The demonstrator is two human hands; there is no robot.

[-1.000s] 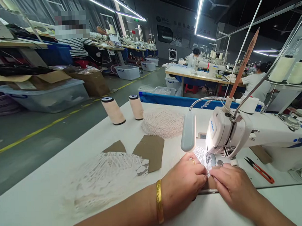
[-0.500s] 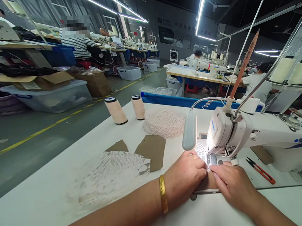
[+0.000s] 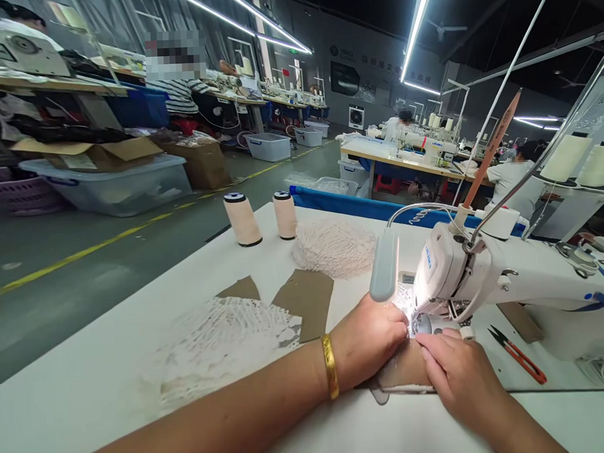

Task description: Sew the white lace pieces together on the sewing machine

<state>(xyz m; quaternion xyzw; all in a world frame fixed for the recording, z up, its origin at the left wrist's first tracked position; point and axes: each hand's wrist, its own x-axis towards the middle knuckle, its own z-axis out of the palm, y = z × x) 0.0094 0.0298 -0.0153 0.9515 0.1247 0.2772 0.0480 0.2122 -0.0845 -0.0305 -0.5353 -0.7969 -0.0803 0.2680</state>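
Note:
My left hand point(image 3: 374, 340), with a gold bangle at its wrist, has its fingers curled down on white lace fabric point(image 3: 403, 295) beside the needle of a white sewing machine point(image 3: 436, 267). To the right of the needle, my right hand point(image 3: 461, 373) pinches the near edge of the lace between thumb and forefinger. A brown piece point(image 3: 405, 369) with a white edge lies between and below both hands; its far part is hidden. The lamp point(image 3: 385, 266) lights the needle area, where glare and fingers hide the exact grip.
Left of my arm lie more white lace point(image 3: 236, 329) and a brown card point(image 3: 305, 303). Behind are a pale lace heap point(image 3: 336, 248) and two thread cones point(image 3: 243, 220) point(image 3: 284, 216). Orange-handled thread snips point(image 3: 518, 356) lie at right. Co-workers sit at other machines beyond.
The camera view has shifted slightly, moving the scene. My left hand has drawn a little closer to me around the lace, and more of the brown piece shows between my hands.

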